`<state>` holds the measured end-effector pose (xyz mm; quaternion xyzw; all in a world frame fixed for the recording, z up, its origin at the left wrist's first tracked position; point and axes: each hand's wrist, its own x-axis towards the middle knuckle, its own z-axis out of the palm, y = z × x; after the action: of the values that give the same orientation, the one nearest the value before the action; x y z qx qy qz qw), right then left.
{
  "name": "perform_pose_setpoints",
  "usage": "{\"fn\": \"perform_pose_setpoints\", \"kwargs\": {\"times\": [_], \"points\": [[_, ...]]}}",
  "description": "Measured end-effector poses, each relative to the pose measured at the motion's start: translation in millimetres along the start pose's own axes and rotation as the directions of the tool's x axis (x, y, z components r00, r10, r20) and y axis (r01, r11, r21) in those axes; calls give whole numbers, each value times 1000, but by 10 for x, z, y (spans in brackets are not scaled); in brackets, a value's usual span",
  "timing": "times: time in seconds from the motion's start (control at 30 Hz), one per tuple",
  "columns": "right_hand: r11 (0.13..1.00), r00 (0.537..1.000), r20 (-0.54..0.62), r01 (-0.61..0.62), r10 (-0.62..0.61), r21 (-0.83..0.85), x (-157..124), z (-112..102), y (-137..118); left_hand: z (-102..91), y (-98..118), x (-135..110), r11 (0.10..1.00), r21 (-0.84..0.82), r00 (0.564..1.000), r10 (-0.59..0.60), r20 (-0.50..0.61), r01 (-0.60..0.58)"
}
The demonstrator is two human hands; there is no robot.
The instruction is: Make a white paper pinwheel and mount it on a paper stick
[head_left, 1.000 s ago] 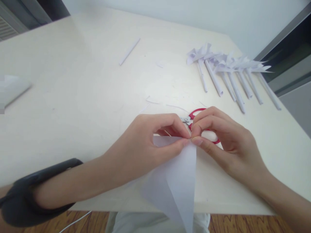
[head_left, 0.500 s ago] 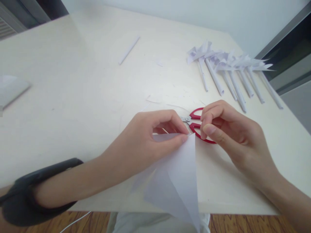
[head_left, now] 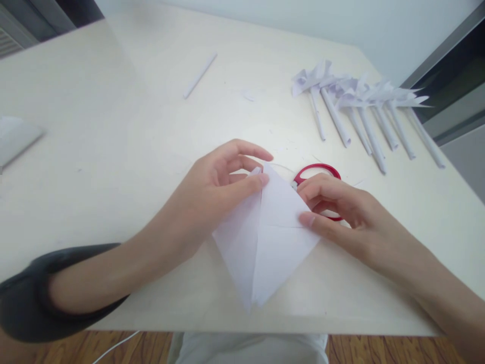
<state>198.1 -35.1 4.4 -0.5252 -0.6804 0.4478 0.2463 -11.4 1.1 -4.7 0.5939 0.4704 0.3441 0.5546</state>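
A creased white sheet of paper is held in front of me, a corner pointing toward the table's near edge. My left hand pinches its far corner, thumb on top and the other fingers behind. On the right side edge, my right hand grips the sheet between thumb and curled fingers. Red-handled scissors lie just beyond the paper, their lower handle partly covered by my right hand and the blades hidden.
Several white paper pinwheels on rolled paper sticks lie in a row at the back right. A loose rolled paper stick is at the back. Small paper scraps dot the table. A white object sits far left.
The paper, hanging by one corner before, is now spread out diamond-like. My right hand, empty before, has closed on its right edge. My left hand has moved slightly up and left.
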Motion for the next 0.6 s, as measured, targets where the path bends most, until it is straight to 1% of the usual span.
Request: {"fn": "perform_pose_setpoints", "kwargs": {"times": [0.07, 0.13, 0.2, 0.27, 0.33, 0.4, 0.47, 0.5, 0.6], "points": [[1000, 1000, -22, 7, -7, -5, 5, -11, 23, -8, 3, 6, 1000, -1, 1000, 3, -14, -3], [999, 997, -81, 16, -13, 37, 9, -19, 44, -4, 11, 12, 1000, 9, 1000, 6, 26, -6], [997, 988, -149, 36, -26, 67, 12, -26, 57, 15, 28, 13, 1000, 4, 992, -6, 123, 5], [997, 982, -185, 54, -42, 59, 16, -30, 59, 45, 54, 5, 999, -18, 971, -39, 236, 45], [998, 982, -180, 62, -58, 18, 19, -27, 49, 73, 83, -9, 995, -29, 940, -84, 329, 99], [993, 984, -149, 92, -101, -69, 24, -11, 31, 86, 105, -19, 991, -8, 912, -117, 394, 130], [979, 982, -107, 138, -156, -152, 26, 14, 12, 84, 112, -17, 993, 30, 904, -119, 410, 117], [972, 980, -91, 157, -175, -177, 25, 26, 4, 79, 109, -11, 993, 52, 908, -114, 404, 102], [968, 977, -103, 165, -187, -187, 17, 48, -8, 66, 82, 11, 993, 101, 924, -101, 368, 68]]}}
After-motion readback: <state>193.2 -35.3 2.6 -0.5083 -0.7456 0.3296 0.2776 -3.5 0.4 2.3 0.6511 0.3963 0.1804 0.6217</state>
